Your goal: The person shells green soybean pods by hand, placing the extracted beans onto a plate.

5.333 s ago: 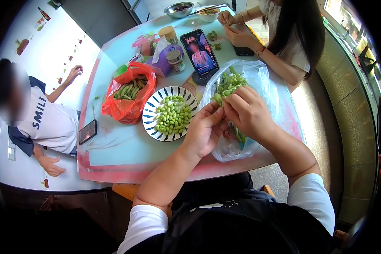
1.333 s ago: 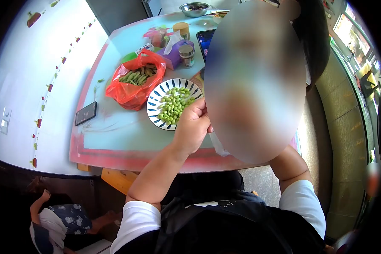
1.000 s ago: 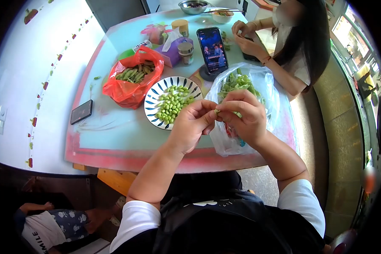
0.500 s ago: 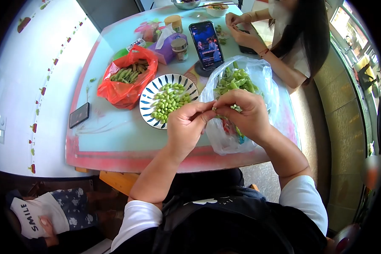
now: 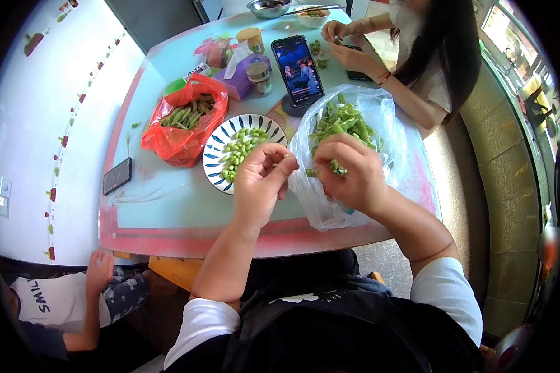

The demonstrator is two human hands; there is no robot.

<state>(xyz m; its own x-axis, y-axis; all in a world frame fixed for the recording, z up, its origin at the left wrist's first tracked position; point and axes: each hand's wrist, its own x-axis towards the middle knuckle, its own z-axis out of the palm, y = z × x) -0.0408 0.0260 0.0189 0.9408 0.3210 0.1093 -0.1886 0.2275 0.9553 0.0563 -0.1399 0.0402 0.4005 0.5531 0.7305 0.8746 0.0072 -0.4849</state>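
Observation:
My left hand (image 5: 260,179) is closed in a pinch beside the plate's right edge, with a small pale green edamame bean at the fingertips. Shelled green edamame beans (image 5: 243,148) lie on the white plate with dark blue petal marks (image 5: 214,152), partly behind that hand. My right hand (image 5: 353,173) has its fingers curled together over the near part of a clear plastic bag (image 5: 311,198); what they hold, if anything, is hidden. Green pods and empty shells (image 5: 348,119) fill the bag. A gap separates my two hands.
A red bag (image 5: 174,144) of unshelled pods stands left of the plate. Behind are a phone on a stand (image 5: 297,71), a jar (image 5: 259,78) and a purple tissue box (image 5: 235,81). Another phone (image 5: 117,176) lies left. One person (image 5: 429,74) sits right, another (image 5: 62,304) lower left.
My hands, which met at the fingertips, have moved apart: the left toward the plate, the right slightly over the clear bag. The person at lower left has raised an arm.

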